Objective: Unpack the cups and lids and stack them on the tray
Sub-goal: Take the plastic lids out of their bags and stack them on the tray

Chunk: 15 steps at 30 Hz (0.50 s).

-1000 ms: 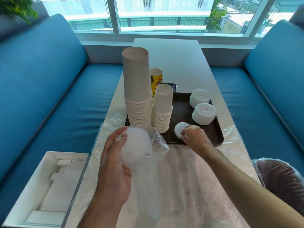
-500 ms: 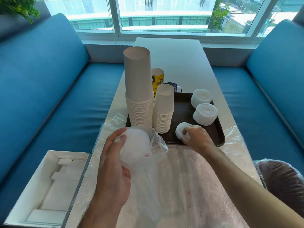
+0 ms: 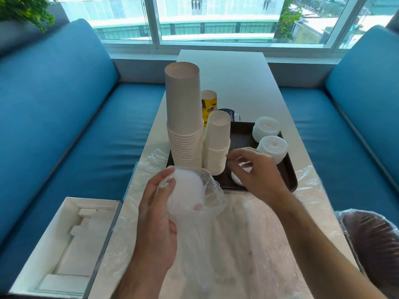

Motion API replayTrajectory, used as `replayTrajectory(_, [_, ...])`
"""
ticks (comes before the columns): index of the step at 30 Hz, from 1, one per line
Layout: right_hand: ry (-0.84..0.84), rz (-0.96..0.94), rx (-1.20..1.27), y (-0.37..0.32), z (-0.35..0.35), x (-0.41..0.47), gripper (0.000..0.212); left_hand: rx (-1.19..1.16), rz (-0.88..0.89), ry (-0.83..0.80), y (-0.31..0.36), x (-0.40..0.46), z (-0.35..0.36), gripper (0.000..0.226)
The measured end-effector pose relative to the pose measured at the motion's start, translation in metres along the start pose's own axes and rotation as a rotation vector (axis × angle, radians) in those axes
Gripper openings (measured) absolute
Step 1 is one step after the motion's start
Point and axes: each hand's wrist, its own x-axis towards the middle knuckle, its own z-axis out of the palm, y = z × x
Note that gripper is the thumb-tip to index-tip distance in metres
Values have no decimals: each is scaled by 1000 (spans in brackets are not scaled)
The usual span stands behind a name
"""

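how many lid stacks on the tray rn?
3. Far right corner of the tray: one stack. Just nearer: a second. Near edge, mostly behind the right hand: a low third, height hidden.

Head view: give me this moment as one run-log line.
left hand: grips bagged lid stack | right hand: empty, above small lid pile | tray: two cup stacks, three lid piles

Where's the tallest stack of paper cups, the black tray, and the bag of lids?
Tallest stack of white paper cups (image 3: pixel 183 117), head view, top cup's side.
Black plastic tray (image 3: pixel 289 180), head view, right rim.
Clear plastic bag of white lids (image 3: pixel 187 190), head view, lids' top.
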Motion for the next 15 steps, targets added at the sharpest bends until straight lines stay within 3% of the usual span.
replayTrajectory(2, [13,-120,156,-40,-6,-14,22,36,24,-4,0,-2,1,23])
replayTrajectory(5, [-80,-283,122,-71,-1,-31,36,45,23,-10,0,-6,6,22])
replayTrajectory(8, [-98,-284,74,-71,11,-39,44,75,52,-24,2,-9,8,28])
replayTrajectory(15, [-3,-288,87,-72,22,-46,42,28,31,-53,4,-10,5,23])
